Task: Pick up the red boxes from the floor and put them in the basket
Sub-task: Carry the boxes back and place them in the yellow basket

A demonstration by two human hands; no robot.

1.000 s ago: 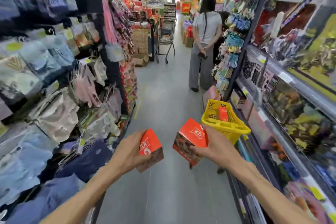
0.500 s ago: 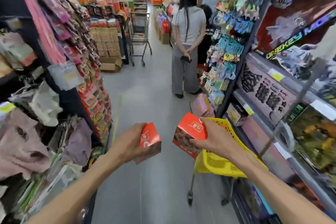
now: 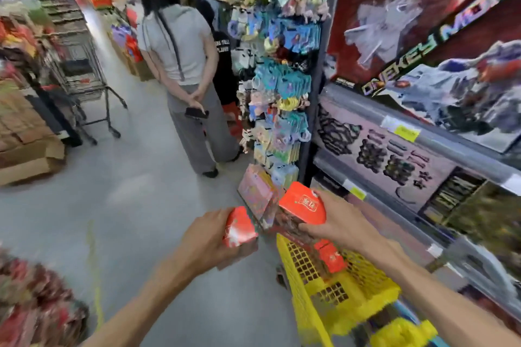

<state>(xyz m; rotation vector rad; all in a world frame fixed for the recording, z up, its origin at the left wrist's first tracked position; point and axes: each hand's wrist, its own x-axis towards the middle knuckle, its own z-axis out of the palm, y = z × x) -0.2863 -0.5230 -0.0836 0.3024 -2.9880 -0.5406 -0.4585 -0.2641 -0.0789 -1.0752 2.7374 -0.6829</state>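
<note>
I hold a red box in each hand. My left hand (image 3: 210, 236) grips one red box (image 3: 238, 227) just left of the yellow basket (image 3: 304, 304). My right hand (image 3: 335, 222) grips a second red box (image 3: 303, 204) above the basket's far end. The basket is a yellow mesh trolley basket standing at the lower right by the shelves. A third red box (image 3: 331, 258) lies inside it, partly hidden under my right wrist.
A person in a grey top (image 3: 183, 45) stands in the aisle ahead, a second person behind them. A metal shopping cart (image 3: 81, 70) and cardboard boxes (image 3: 25, 149) are at the left. Toy shelves (image 3: 408, 127) line the right. Grey floor (image 3: 127, 205) lies between.
I have walked forward along the aisle. The basket now sits directly under my right hand, and both hands with their boxes have moved toward it.
</note>
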